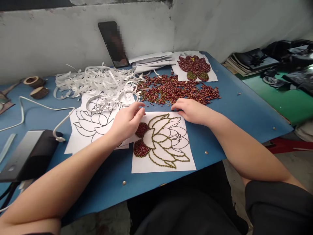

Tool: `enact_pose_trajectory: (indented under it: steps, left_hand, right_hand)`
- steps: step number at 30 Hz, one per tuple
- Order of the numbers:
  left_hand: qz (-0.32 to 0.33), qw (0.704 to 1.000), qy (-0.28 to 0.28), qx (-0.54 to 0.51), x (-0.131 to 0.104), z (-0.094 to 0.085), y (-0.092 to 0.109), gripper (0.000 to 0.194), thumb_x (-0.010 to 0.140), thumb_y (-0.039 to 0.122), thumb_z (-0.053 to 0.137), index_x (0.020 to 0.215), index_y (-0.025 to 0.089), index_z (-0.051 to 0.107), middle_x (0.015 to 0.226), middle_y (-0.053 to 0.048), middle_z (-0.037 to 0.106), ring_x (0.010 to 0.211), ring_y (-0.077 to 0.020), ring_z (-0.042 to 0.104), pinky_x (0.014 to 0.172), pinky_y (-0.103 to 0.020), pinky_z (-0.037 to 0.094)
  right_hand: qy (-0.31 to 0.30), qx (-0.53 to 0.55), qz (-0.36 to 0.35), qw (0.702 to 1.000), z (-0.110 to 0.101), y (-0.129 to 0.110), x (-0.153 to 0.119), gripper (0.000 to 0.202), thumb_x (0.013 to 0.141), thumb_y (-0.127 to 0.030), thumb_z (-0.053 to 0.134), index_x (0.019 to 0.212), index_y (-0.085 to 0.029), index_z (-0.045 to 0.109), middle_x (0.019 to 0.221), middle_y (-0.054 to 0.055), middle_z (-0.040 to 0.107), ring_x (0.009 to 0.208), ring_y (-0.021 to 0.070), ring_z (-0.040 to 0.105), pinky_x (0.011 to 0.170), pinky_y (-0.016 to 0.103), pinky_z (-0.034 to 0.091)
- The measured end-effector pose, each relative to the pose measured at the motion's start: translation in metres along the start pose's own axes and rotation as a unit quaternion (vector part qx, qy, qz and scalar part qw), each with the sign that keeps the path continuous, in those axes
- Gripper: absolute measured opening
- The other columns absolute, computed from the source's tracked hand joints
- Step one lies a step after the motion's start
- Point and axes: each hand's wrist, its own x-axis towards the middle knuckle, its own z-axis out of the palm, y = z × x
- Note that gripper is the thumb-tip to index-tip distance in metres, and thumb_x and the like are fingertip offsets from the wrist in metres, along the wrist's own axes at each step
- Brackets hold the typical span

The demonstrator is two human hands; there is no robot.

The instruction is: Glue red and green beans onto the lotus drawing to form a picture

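Note:
A white sheet with a lotus drawing [160, 141] lies sideways before me. Green beans trace many of its petal outlines, and two round shapes at its left are filled with dark red beans. My left hand [128, 119] is at the sheet's upper left corner, fingers bent and thumb apart from them. By the upper right corner is my right hand [189, 110], its fingers loosely curved and apart, with nothing visible in them. Whether either hand touches the sheet is hard to tell. Just beyond both hands spreads a pile of red and green beans [176, 89].
Paper strips [95, 80] heap at the back left, over printed lotus sheets [90, 122]. A finished-looking bean lotus picture [212, 73] lies at the back right. A phone [113, 44] leans on the wall. A black box [36, 153] with a white cable stands left.

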Motion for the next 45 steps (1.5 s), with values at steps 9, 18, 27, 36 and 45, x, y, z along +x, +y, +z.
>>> enact_pose_trajectory:
  steps: [9,18,27,36,45]
  left_hand:
    - [0.032,0.998,-0.025,0.058,0.002,0.005,-0.003,0.046,0.102,0.038,0.036,0.129,0.018,0.066,0.132,-0.011,0.073,0.124,-0.032,0.066,0.106,-0.048,0.051]
    - [0.099,0.992,-0.007,0.082,0.006,0.017,-0.018,0.047,0.104,0.038,0.032,0.13,0.014,0.064,0.132,-0.015,0.07,0.128,-0.031,0.06,0.112,-0.05,0.046]
    - [0.167,0.986,-0.001,0.012,0.009,0.017,-0.026,0.039,0.098,0.021,0.039,0.122,0.018,0.069,0.121,-0.01,0.072,0.115,-0.0233,0.066,0.105,-0.041,0.052]
    - [0.29,0.955,0.052,0.014,0.005,0.018,-0.03,0.028,0.097,0.015,0.047,0.095,0.02,0.074,0.107,-0.008,0.079,0.096,-0.0201,0.074,0.088,-0.037,0.059]
    - [0.352,0.933,0.08,-0.011,0.001,0.02,-0.03,0.027,0.086,0.008,0.051,0.092,0.022,0.074,0.097,-0.004,0.083,0.081,-0.0166,0.078,0.075,-0.03,0.063]
  right_hand:
    - [0.021,0.052,-0.052,0.997,0.008,0.004,0.002,0.027,0.096,-0.014,0.05,0.107,-0.017,0.075,0.115,0.012,0.07,0.103,0.0236,0.067,0.095,0.036,0.052]
    - [0.023,0.046,-0.039,0.998,0.008,-0.002,0.002,0.03,0.081,-0.004,0.048,0.1,-0.02,0.065,0.109,0.011,0.068,0.106,0.0253,0.059,0.094,0.036,0.048]
    - [-0.041,0.181,-0.133,0.974,-0.019,-0.018,-0.011,0.017,0.094,-0.031,0.061,0.101,-0.019,0.071,0.108,0.008,0.073,0.1,0.0222,0.066,0.091,0.035,0.049]
    - [-0.055,0.248,-0.191,0.948,-0.016,-0.017,-0.008,0.017,0.098,-0.025,0.058,0.097,-0.019,0.075,0.101,0.007,0.078,0.095,0.0185,0.07,0.09,0.032,0.053]
    - [0.005,0.235,-0.143,0.961,0.0,-0.003,0.002,0.024,0.097,-0.019,0.055,0.1,-0.02,0.079,0.106,0.007,0.081,0.099,0.0185,0.075,0.091,0.033,0.058]
